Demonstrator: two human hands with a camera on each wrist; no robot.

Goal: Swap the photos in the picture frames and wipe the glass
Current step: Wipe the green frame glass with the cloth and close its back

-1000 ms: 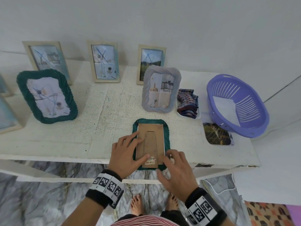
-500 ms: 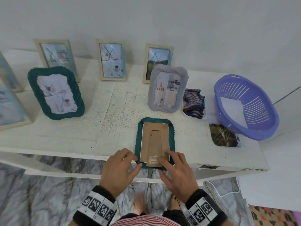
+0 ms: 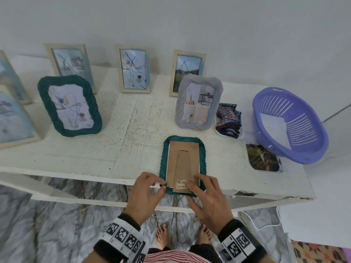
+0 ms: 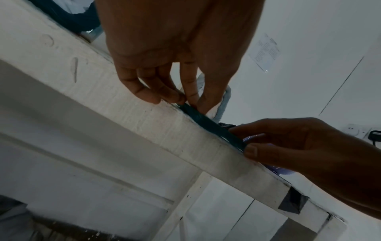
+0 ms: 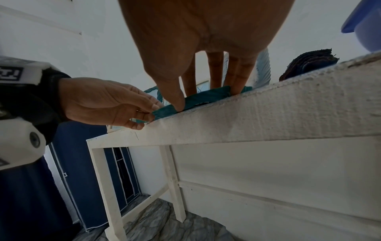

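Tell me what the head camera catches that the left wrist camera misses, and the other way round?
Only the head view shows the brown backing board of the face-down green frame, the loose photo, the cloth and the whole purple basket. Only the left wrist view shows the table's front edge from below and a wall socket. Both show the left hand pinching the frame's near corner and the right hand resting on it.
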